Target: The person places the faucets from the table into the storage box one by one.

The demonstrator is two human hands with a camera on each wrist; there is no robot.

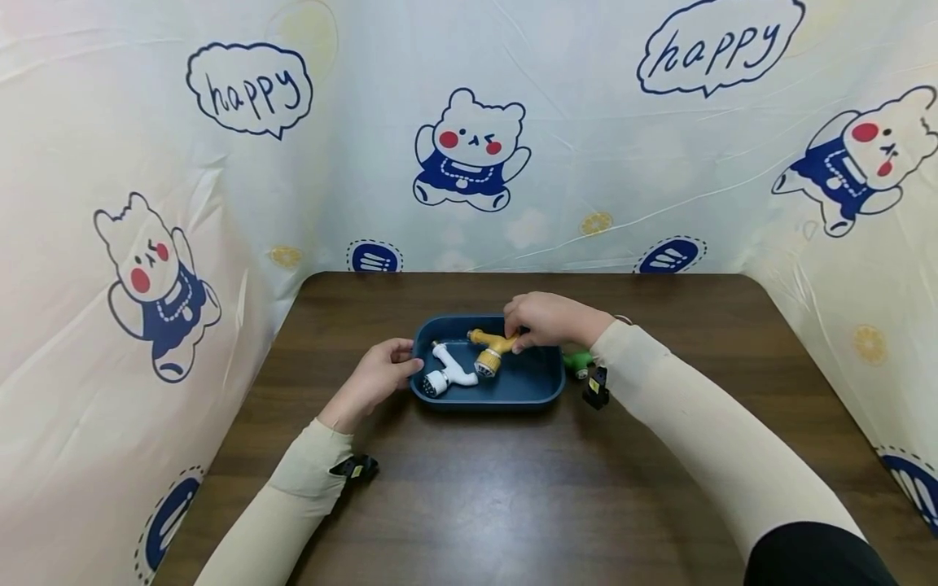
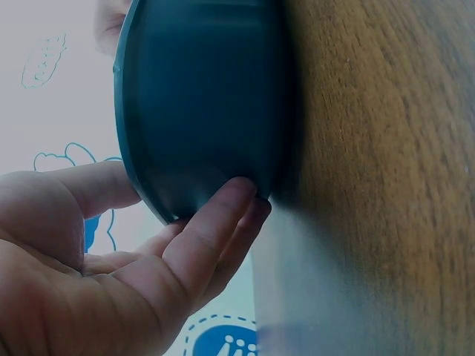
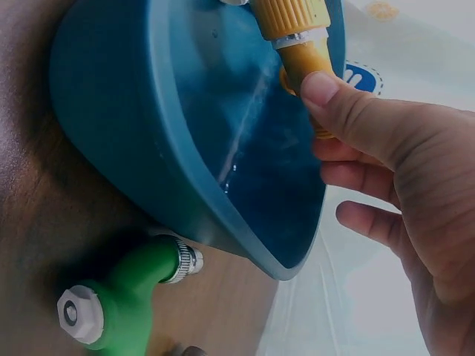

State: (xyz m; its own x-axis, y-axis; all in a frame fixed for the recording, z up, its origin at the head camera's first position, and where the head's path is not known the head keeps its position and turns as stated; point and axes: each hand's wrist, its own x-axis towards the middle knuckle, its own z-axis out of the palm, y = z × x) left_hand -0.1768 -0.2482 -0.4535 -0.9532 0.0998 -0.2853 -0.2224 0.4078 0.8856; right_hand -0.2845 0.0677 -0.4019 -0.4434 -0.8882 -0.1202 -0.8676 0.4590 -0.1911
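Yellow tap (image 1: pixel 494 345) in right hand (image 1: pixel 551 319), white tap (image 1: pixel 458 373) in blue tray (image 1: pixel 523 381)

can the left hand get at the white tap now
Probably yes: the left hand grips the blue tray at its left end; the white tap lies just inside, nothing over it.

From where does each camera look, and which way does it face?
Head: on the head, facing forward and down at the tray; left hand, right hand, sleeves show.
Left wrist: on that wrist, facing the tray's outer wall; left hand and unclear skin show.
Right wrist: on that wrist, facing the yellow tap and green tap; right hand shows.
Head and right wrist share these taps.
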